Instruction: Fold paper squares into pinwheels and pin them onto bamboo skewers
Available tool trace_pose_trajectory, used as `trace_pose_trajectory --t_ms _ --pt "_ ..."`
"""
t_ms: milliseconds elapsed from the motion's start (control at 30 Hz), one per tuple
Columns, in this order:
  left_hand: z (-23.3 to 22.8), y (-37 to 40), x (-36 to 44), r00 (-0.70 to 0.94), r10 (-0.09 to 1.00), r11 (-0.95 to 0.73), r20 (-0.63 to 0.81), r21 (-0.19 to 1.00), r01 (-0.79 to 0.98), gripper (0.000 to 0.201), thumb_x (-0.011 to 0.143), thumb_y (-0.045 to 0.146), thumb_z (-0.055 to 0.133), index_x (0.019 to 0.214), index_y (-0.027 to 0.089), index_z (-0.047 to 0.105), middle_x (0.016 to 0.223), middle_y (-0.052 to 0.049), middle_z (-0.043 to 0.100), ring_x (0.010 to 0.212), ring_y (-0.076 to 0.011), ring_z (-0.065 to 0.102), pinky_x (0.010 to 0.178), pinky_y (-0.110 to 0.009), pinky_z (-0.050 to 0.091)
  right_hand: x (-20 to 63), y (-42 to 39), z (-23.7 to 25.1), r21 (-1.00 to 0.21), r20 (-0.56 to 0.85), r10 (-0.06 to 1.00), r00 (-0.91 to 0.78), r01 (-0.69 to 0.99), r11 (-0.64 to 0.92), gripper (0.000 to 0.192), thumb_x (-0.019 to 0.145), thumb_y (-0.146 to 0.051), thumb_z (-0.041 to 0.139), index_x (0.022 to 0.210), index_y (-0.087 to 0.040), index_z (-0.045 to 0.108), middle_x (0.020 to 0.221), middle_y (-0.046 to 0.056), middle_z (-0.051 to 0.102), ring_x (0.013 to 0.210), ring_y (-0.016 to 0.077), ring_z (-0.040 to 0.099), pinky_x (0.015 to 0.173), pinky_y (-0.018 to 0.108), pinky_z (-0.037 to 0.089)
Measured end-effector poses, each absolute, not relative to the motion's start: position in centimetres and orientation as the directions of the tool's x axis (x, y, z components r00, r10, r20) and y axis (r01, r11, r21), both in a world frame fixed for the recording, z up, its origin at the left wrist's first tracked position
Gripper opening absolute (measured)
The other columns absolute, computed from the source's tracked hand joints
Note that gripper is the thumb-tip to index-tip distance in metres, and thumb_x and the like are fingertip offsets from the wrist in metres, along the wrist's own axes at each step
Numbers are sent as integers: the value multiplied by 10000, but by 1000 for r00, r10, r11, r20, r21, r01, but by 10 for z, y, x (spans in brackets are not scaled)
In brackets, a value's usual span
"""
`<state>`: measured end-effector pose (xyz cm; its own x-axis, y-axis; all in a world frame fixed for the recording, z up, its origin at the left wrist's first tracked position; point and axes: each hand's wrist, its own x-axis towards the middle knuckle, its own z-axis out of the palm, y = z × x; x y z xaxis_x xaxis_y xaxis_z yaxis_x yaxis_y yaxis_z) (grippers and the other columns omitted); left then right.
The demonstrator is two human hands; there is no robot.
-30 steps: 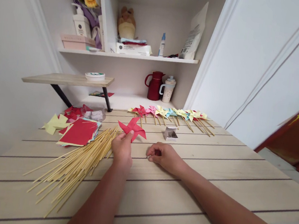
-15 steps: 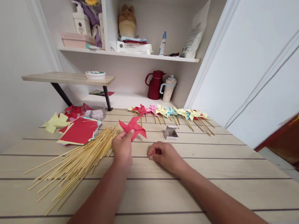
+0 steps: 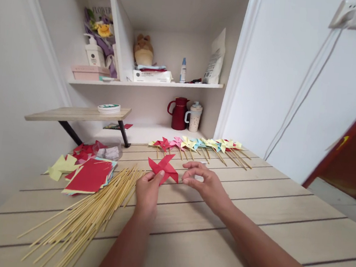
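Pinched between the thumb and fingers of my left hand (image 3: pixel 148 190) is a red paper pinwheel (image 3: pixel 165 169), its folded blades raised above the table. Just to the right of it hovers my right hand (image 3: pixel 203 182), thumb and index finger closed in a pinch. Whatever sits at those fingertips is too small to make out. The small box behind my right hand is mostly hidden by it. A spread pile of thin wooden sticks (image 3: pixel 98 210) lies left of my left forearm.
Finished pinwheels on sticks (image 3: pixel 201 144) lie in a row at the table's back. At left are stacked coloured paper squares (image 3: pixel 89 175), a yellow folded pinwheel (image 3: pixel 62 166) and a clear plastic container (image 3: pixel 116 151). A small raised shelf (image 3: pixel 77 113), red jug (image 3: pixel 179 114) and cup (image 3: pixel 195 117) stand behind.
My right hand has lifted off the table and come up close to the pinwheel, now covering most of the small box. The left hand keeps its hold. The view has tilted upward.
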<state>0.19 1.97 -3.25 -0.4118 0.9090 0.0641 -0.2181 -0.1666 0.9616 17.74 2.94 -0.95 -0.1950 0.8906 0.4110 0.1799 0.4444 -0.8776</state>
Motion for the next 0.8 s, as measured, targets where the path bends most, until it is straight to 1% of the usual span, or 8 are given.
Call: trace_pose_trajectory --t_ms 67,133,300,400,467,567,633,800 --pt "-31 19 4 -376 921 -174 100 971 -167 287 667 375 773 834 141 779 822 -76 768 779 -219 671 770 -335 488 176 27 -6 -901 383 905 -183 140 410 80 741 -321 762 702 -253 747 1198 51 644 1239 274 526 1088 430 328" --pt "-30 18 6 -337 930 -194 143 974 -120 283 688 386 765 844 150 782 854 -83 770 819 -231 677 789 -340 492 175 25 -4 -923 352 920 -174 101 372 89 731 -321 767 686 -249 741 1242 47 634 1249 276 526 1096 431 323" --pt "-30 19 9 -251 927 -288 280 958 2 249 745 363 731 908 183 790 976 -88 762 950 -251 677 888 -357 485 175 25 -5 -938 329 930 -166 54 342 108 730 -311 758 666 -230 727 1268 49 632 1245 281 529 1095 421 313" --pt "-28 18 11 -218 903 -357 370 929 98 215 777 333 700 915 197 792 989 -80 747 963 -243 669 901 -349 476 174 26 -6 -931 341 921 -190 71 359 126 737 -289 736 642 -215 699 1128 51 672 1167 266 557 1052 397 338" --pt "-26 17 12 -209 885 -387 417 906 170 176 784 307 687 874 201 795 956 -70 735 934 -231 661 882 -334 475 173 25 -6 -919 368 905 -216 66 389 141 755 -287 710 643 -210 673 922 32 679 976 229 600 936 361 403" --pt "-22 15 14 -200 870 -404 451 884 234 140 788 276 674 819 211 794 919 -58 721 906 -218 651 855 -316 471 171 24 -4 -924 358 901 -245 46 380 127 776 -289 674 681 -206 657 707 -9 618 730 178 558 758 312 427" --pt "-20 14 15 -195 862 -418 468 874 249 134 791 269 670 803 218 794 905 -54 717 900 -216 649 850 -312 466 172 24 -3 -929 345 905 -251 47 367 116 777 -280 664 692 -201 654 683 -15 608 690 166 540 724 300 420" --pt "-20 12 16 -192 826 -462 530 832 309 124 788 270 683 812 247 802 891 -53 723 882 -228 645 849 -329 458 174 25 -4 -906 382 890 -249 92 414 119 797 -264 642 695 -203 648 709 -6 637 718 174 565 741 300 435"
